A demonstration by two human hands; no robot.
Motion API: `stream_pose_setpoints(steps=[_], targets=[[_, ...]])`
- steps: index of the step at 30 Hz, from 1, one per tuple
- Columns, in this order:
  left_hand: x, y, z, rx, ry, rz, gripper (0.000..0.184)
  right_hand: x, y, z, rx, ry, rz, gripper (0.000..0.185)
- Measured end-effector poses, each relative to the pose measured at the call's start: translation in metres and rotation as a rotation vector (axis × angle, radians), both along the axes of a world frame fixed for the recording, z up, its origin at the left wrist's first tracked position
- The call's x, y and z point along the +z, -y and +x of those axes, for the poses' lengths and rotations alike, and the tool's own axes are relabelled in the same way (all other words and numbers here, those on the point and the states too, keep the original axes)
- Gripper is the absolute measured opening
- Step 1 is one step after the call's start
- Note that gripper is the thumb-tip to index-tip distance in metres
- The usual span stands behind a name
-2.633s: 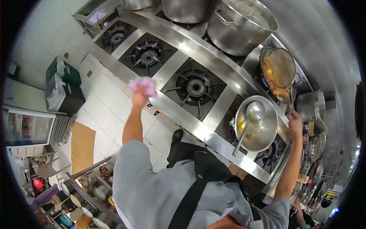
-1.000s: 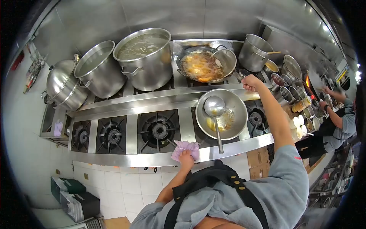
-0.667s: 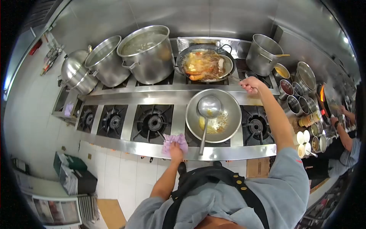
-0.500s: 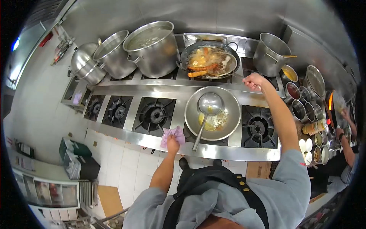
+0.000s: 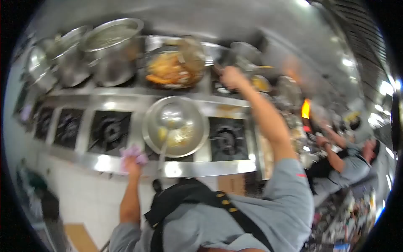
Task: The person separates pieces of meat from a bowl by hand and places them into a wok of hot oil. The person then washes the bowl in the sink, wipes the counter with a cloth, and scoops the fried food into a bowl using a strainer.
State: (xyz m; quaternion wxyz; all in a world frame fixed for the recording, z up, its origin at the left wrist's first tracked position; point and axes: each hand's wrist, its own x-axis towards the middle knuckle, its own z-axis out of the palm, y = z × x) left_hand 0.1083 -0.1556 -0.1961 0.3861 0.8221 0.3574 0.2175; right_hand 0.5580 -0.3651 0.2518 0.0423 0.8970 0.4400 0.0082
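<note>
My right hand [image 5: 232, 78] is closed round the handle of a skimmer [image 5: 192, 52], blurred by motion. The skimmer's round head is tipped up at the right side of the back wok [image 5: 153, 69], which holds browned food in liquid. Down at the stove's front edge, my left hand [image 5: 133, 165] grips a lilac cloth [image 5: 135, 153]. Between my arms, a wide steel bowl-shaped pan [image 5: 147, 126] sits on the front row. A ladle [image 5: 171, 114] rests in it beside some yellowish food, its handle over the rim.
Large steel pots [image 5: 111, 65] line the back left, and another pot [image 5: 245, 54] stands right of the wok. Bare burners [image 5: 110, 131] flank the pan. At the right, a person [image 5: 346, 164] works near a tall flame [image 5: 305, 109].
The skimmer's head has risen and tipped up from lying in the wok. My view has swung to the right, showing more of the other person. My left hand keeps the cloth.
</note>
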Motion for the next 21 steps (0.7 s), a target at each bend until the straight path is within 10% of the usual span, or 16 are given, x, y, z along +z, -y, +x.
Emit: stream_pose_setpoints(steps=[2, 4, 7, 21], targets=[[0.044, 0.013, 0.018, 0.016, 0.113, -0.268, 0.048, -0.013, -0.004, 0.002, -0.121, 0.027, 0.189, 0.022], [0.069, 0.014, -0.004, 0.054, -0.326, 0.272, 0.047, -0.023, -0.021, -0.018, -0.23, -0.1, 0.371, 0.023], [0.048, 0.008, -0.01, 0.019, -0.119, 0.394, 0.044, -0.036, -0.022, -0.065, -0.311, -0.348, 0.575, 0.023], [0.106, 0.024, -0.023, -0.044, -0.211, 0.215, 0.046, -0.101, -0.062, -0.062, -0.498, -0.272, 0.435, 0.027]])
